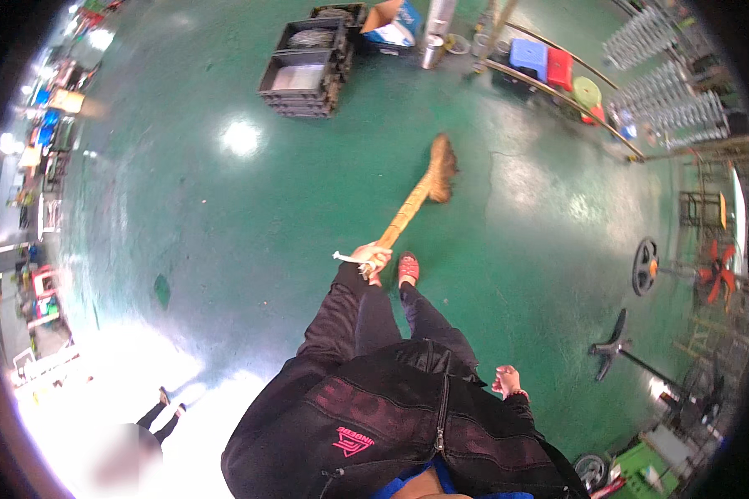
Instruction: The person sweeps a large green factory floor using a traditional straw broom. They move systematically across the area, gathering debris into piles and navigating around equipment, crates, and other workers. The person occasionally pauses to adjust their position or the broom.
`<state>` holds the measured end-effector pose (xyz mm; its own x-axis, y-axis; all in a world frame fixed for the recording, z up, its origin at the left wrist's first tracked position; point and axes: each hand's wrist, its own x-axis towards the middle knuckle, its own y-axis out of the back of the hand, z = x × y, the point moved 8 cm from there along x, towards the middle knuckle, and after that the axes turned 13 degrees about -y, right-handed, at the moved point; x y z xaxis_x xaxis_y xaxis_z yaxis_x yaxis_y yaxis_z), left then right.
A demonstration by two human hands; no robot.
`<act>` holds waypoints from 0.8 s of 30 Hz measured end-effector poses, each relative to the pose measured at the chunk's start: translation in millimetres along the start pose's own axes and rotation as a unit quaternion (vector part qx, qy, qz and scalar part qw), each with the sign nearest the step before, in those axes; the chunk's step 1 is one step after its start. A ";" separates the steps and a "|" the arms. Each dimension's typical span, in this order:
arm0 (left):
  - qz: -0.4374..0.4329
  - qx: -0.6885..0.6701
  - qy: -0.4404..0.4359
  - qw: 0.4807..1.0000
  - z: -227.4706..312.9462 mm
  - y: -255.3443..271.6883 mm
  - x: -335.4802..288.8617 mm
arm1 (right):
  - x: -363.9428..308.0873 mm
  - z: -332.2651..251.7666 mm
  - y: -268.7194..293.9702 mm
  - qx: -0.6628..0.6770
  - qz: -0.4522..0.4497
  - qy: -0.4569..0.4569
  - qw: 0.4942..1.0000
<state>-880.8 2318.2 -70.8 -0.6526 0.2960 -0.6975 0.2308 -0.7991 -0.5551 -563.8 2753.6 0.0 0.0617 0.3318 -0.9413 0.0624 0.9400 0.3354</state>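
My left hand (373,259) is closed around the upper end of a broom's yellowish handle, out in front of my body. A white cord or strip sticks out sideways beside that hand. The broom (406,209) slants away to the right, and its brown bristle head (442,169) is on or just above the green floor; I cannot tell which. My right hand (507,381) hangs at my right side with its fingers curled in and nothing visible in it. A beaded band circles that wrist.
Stacked black crates (305,76) stand far ahead, beside an open cardboard box (391,23). A rack (558,83) with coloured stools is at far right. Fan stands (612,345) and a red fan blade (716,274) are on the right. Another person (133,453) is at lower left.
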 end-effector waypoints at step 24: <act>0.042 -0.186 -0.135 0.972 178.2 -30.2 -72.0 | -36.6 -300.8 -159.2 -0.114 -0.074 0.163 0.977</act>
<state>-969.4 2227.7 77.0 -0.7743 0.0488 -0.6309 0.5043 -0.5547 -0.6618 -875.7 2615.7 -30.1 -0.2534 0.1646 -0.9532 -0.1795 0.9603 0.2135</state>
